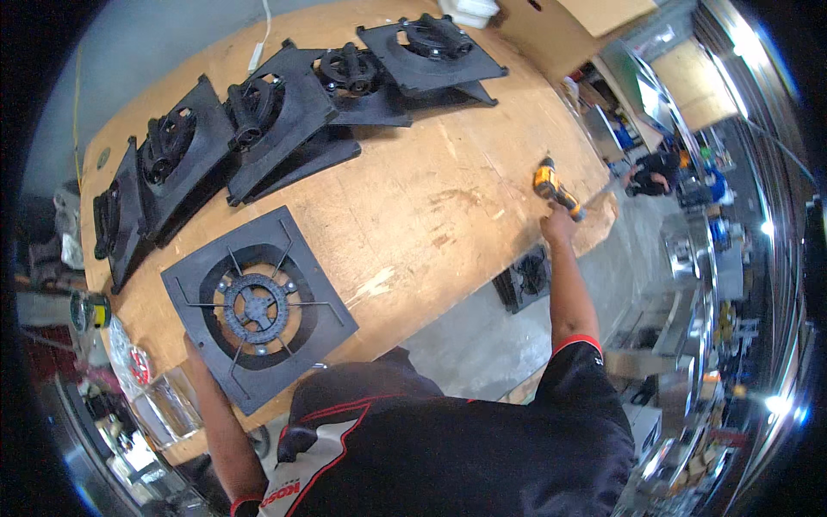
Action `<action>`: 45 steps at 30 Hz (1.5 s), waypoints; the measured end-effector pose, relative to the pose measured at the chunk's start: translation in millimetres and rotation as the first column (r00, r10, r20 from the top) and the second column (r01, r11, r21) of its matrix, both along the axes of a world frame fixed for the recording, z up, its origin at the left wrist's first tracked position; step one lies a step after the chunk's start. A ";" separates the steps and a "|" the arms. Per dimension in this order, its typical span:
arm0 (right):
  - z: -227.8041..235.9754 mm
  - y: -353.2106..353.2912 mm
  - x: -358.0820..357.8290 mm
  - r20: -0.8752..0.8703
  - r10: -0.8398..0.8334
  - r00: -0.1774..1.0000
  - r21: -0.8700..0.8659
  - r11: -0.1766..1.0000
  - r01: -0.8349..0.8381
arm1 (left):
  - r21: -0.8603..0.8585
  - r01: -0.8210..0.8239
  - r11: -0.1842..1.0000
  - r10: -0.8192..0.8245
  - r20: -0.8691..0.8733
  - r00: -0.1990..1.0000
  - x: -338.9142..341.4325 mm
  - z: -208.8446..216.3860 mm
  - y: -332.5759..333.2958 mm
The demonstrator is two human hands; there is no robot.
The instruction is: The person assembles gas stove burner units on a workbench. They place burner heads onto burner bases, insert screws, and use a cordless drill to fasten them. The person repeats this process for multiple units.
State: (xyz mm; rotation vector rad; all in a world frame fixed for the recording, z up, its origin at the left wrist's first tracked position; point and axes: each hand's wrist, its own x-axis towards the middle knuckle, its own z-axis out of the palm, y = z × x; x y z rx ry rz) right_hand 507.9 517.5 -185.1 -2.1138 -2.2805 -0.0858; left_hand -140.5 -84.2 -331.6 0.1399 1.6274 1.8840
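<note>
A square black gas burner plate [320, 332] with a round cast burner [254, 308] and several thin pot-support rods lies in front of me at the table's near left. My left hand [193, 346] meets the plate's left edge; its fingers are hidden there, so its grip does not show. Off to the right, my right hand [560, 226] is closed round the handle of a yellow and black cordless drill [546, 183]. The drill is over the table's right end, its bit pointing away from me.
Several more black burner plates [297, 103] lean and overlap along the far side of the wooden table [405, 233]. Another dark burner part [524, 280] sits below the table's near edge. Clear plastic wrapping [168, 401] lies at the left corner. A person [656, 172] is farther off right.
</note>
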 end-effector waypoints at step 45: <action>102.7 -266.5 -282.5 -0.850 -0.338 0.403 -0.521 0.433 -0.736 | 0.143 0.305 0.942 -0.334 0.293 0.896 19.9 72.6 93.6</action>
